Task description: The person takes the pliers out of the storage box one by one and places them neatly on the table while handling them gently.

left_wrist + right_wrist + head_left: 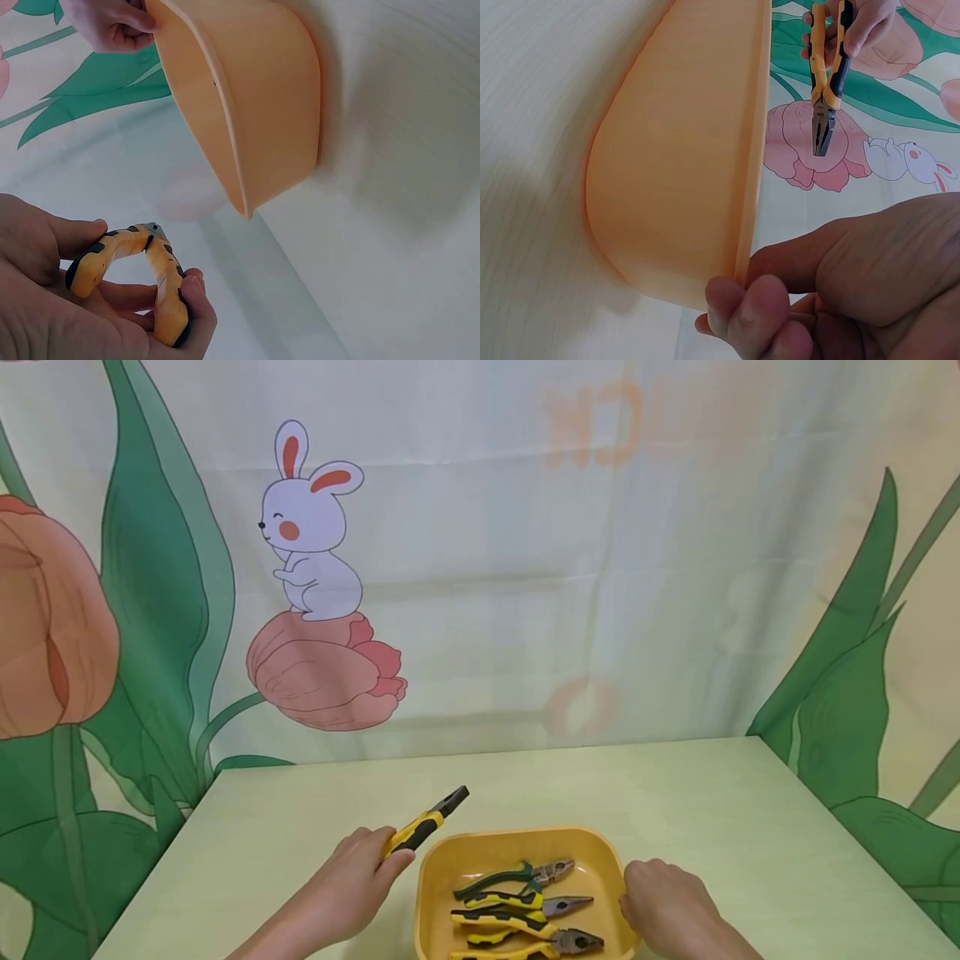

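Note:
My left hand (356, 881) grips a pair of yellow-and-black combination pliers (826, 82) by the handles, left of the tub and above the table. In the right wrist view their metal jaws stand slightly apart. A yellow plastic tub (438, 860) sits in front of me. Its right rim is pinched between the thumb and fingers of my right hand (671, 906). Inside the tub lie green-handled pliers (498, 878), yellow-and-black long-nose pliers (566, 906) and yellow-and-black pliers (577, 941); more yellow handles show at the tub's lower edge, partly cut off by the frame.
The pale green tabletop (300, 810) spreads round the tub. Behind it hangs a printed curtain (480, 568) with a rabbit, tulips and leaves, reaching down to the table's back edge.

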`<control>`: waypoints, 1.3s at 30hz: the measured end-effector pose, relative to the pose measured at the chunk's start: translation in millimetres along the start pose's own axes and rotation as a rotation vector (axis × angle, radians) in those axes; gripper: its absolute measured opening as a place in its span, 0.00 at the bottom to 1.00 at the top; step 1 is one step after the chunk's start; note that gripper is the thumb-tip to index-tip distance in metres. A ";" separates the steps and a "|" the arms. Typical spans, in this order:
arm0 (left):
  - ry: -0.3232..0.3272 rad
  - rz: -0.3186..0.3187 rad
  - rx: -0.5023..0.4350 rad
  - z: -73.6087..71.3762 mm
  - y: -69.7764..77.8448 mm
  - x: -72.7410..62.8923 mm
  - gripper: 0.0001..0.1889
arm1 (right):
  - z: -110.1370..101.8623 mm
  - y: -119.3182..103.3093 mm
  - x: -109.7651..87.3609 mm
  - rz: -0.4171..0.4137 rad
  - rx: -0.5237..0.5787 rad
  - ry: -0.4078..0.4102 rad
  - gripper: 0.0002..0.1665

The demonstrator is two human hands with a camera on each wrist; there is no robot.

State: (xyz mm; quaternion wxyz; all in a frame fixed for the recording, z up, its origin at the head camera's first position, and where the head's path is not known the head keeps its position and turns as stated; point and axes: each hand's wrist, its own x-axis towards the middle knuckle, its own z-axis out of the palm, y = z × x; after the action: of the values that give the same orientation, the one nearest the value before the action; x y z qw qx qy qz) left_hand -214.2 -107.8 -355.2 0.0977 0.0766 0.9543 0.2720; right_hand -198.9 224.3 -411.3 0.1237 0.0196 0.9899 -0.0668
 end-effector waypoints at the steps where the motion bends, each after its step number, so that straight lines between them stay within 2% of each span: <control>1: 0.002 -0.002 -0.003 -0.1 -1.4 0.4 0.26 | 0.2 0.0 0.1 0.000 0.001 -0.002 0.16; 7: 0.027 -0.006 -0.028 -2.4 -10.5 1.3 0.24 | 1.0 1.1 0.5 -0.001 -0.001 0.004 0.17; 14: 0.072 0.024 -0.028 -8.0 -23.7 1.2 0.15 | 1.3 1.7 0.4 -0.017 0.001 0.016 0.17; 20: 0.074 0.020 -0.024 -11.5 -31.1 3.9 0.17 | 1.3 1.5 -0.6 -0.014 0.002 0.016 0.18; 33: 0.079 -0.070 -0.019 -17.3 -43.1 8.9 0.26 | -0.2 1.1 -1.2 -0.028 -0.006 0.022 0.18; 39: 0.097 -0.067 -0.011 -17.9 -54.2 8.2 0.26 | 1.5 1.6 -0.7 -0.023 0.004 0.016 0.17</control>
State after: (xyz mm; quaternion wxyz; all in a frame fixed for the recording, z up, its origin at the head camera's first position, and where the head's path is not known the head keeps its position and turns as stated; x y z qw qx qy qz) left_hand -231.3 -160.7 -370.4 0.0607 0.0306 0.9584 0.2772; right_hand -197.8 225.7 -412.8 0.1150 0.0088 0.9909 -0.0700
